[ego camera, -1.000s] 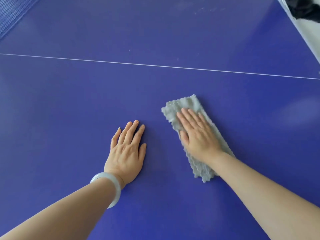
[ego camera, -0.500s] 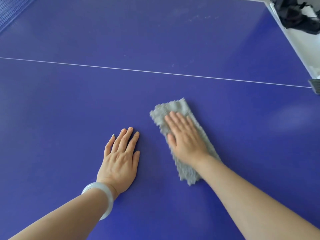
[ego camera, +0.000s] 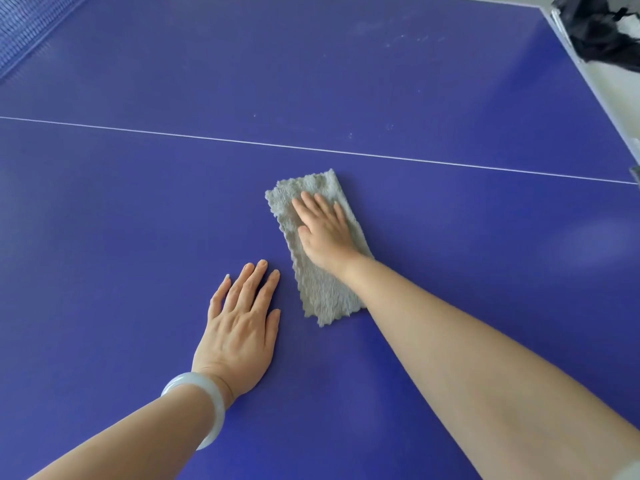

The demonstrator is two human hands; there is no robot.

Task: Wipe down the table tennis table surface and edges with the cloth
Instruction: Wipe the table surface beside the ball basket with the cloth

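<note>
A folded grey cloth (ego camera: 320, 292) lies flat on the blue table tennis table (ego camera: 138, 220), just below the white centre line (ego camera: 173, 137). My right hand (ego camera: 323, 232) presses on the cloth's upper half with straight fingers. To the lower left, my left hand (ego camera: 242, 323) rests flat on the bare table, fingers straight, a pale bangle on its wrist. The two hands are apart.
The net (ego camera: 24, 26) runs along the far left corner. The table's right edge (ego camera: 595, 95) shows at the upper right, with a dark bundle (ego camera: 602, 32) on the light floor beyond it. Faint dusty marks (ego camera: 412, 39) lie on the far half.
My right hand has slid the cloth to the left and away from me, toward the centre line. My left hand stays flat on the table.
</note>
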